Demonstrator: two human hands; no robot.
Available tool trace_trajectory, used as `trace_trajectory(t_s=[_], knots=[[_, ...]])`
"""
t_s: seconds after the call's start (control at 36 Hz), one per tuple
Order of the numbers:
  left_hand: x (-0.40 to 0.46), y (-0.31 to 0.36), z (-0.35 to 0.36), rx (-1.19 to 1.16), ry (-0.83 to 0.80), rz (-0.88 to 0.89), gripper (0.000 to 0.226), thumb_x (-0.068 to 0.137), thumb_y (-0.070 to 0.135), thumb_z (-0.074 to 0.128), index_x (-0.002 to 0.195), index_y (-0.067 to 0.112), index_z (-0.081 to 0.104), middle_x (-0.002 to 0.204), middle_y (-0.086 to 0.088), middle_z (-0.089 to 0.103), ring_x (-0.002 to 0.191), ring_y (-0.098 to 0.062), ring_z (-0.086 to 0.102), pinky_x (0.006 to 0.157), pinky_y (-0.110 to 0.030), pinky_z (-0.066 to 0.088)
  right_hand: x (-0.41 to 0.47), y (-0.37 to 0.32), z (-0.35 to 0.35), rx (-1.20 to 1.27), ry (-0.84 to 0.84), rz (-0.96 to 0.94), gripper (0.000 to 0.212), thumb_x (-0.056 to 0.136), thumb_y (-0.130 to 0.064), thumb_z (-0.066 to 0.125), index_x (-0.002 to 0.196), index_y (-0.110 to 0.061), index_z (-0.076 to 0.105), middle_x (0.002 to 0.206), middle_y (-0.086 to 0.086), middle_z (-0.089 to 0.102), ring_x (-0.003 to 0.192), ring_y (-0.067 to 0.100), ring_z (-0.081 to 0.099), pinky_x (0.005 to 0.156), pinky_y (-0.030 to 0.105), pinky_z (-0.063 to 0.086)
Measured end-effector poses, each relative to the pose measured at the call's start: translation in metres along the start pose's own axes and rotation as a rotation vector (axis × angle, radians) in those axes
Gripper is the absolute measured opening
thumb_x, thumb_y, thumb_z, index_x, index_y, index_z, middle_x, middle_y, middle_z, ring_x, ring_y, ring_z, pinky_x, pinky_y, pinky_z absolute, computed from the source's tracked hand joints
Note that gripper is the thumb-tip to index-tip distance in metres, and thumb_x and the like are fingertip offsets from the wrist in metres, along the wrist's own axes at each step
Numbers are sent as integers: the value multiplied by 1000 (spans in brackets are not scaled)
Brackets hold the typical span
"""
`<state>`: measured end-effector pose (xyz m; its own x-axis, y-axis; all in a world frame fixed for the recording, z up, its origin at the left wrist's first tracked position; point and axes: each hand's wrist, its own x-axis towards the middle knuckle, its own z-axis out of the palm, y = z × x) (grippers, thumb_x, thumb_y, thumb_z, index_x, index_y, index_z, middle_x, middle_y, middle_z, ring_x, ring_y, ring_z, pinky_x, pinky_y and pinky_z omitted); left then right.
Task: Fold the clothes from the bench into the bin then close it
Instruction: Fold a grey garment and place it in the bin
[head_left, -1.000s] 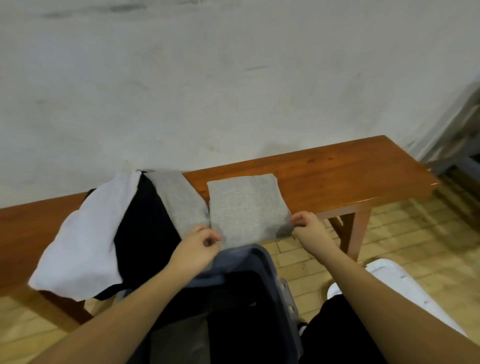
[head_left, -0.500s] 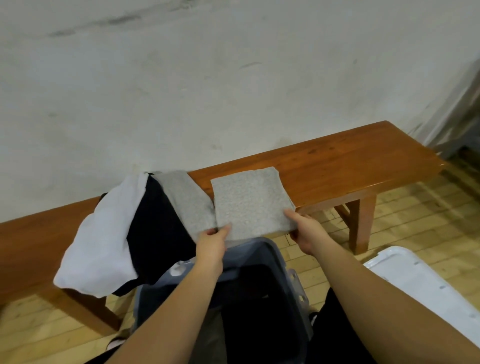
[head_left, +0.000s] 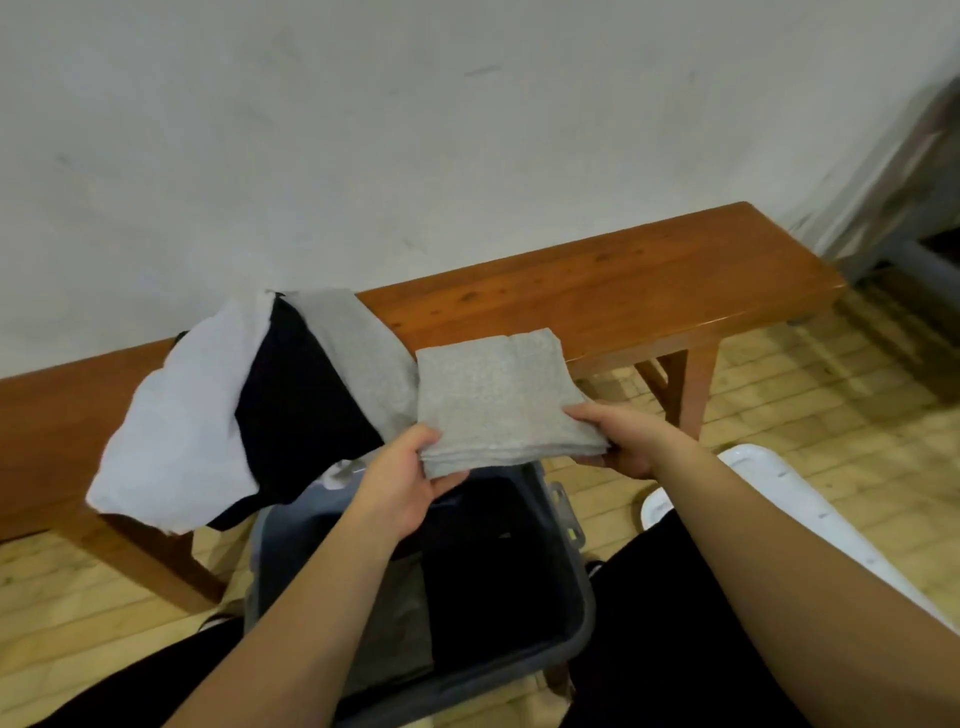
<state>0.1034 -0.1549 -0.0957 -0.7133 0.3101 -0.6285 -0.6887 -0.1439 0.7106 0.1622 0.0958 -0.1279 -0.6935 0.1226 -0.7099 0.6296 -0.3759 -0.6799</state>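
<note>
A folded grey garment (head_left: 498, 400) is lifted off the wooden bench (head_left: 623, 291) and held over the far rim of the open grey bin (head_left: 576, 587). My left hand (head_left: 405, 483) grips its near left corner, thumb on top. My right hand (head_left: 618, 436) grips its near right corner. Inside the bin lie dark and grey folded clothes (head_left: 467, 597). On the bench to the left lies a loose pile: a white garment (head_left: 176, 426), a black one (head_left: 296, 405) and a grey one (head_left: 363, 358), partly hanging over the front edge.
The white bin lid (head_left: 779, 493) lies on the wooden floor to the right of the bin. A bench leg (head_left: 685, 389) stands behind my right hand. A pale wall runs behind the bench. A grey frame (head_left: 924, 208) stands at the far right.
Both hands have lifted the folded grey garment off the bench and drawn it toward me, over the bin's far edge. The pile on the left has not moved.
</note>
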Motion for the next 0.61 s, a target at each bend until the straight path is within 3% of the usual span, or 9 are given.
trace_trajectory(t_s=[0.08,0.17,0.31,0.42,0.47,0.53,0.61], knots=[[-12,-4,-6,-21,-40,-14,26,98,6,47,121,10,58,109,-7,70,90,-21,68,61,-30,59,-13,9,-3,-2,29,-7,31,98,-26,59,126,-13,57,95,3,68,75,14,65,55,26,53],[-24,-9,-18,-29,-104,-39,25,98,6,44,117,10,60,97,-4,75,81,-17,71,61,-29,59,-28,20,1,30,23,-29,18,99,-23,58,111,-11,63,79,0,71,62,10,65,52,23,53],[-38,-14,-39,-85,-142,-94,22,99,7,44,111,6,61,90,-7,76,75,-18,73,60,-28,59,-45,28,15,-81,47,-62,16,101,-21,54,97,-11,65,65,-1,68,54,8,62,49,20,50],[-37,-21,-60,-86,-91,-127,25,100,9,44,116,0,60,92,-12,73,80,-21,71,57,-28,59,-46,32,29,-211,81,-52,12,100,-22,57,96,-12,63,69,1,62,56,9,58,47,21,48],[-34,-27,-72,-92,-57,-166,25,100,9,45,117,0,60,94,-13,72,82,-23,69,57,-29,60,-40,38,38,-280,108,-4,11,99,-23,59,107,-16,60,80,3,63,63,12,58,48,21,49],[-29,-32,-84,-110,-10,-229,23,99,9,46,113,-1,61,93,-14,71,80,-23,70,57,-29,60,-28,47,44,-343,105,71,24,98,-26,61,121,-21,56,95,5,62,72,15,58,51,23,50],[-17,-41,-100,-136,41,-296,23,100,9,44,107,-3,62,92,-17,71,77,-26,70,55,-30,60,-11,61,53,-412,22,173,19,100,-23,57,117,-23,63,105,7,62,82,18,59,60,28,51]])
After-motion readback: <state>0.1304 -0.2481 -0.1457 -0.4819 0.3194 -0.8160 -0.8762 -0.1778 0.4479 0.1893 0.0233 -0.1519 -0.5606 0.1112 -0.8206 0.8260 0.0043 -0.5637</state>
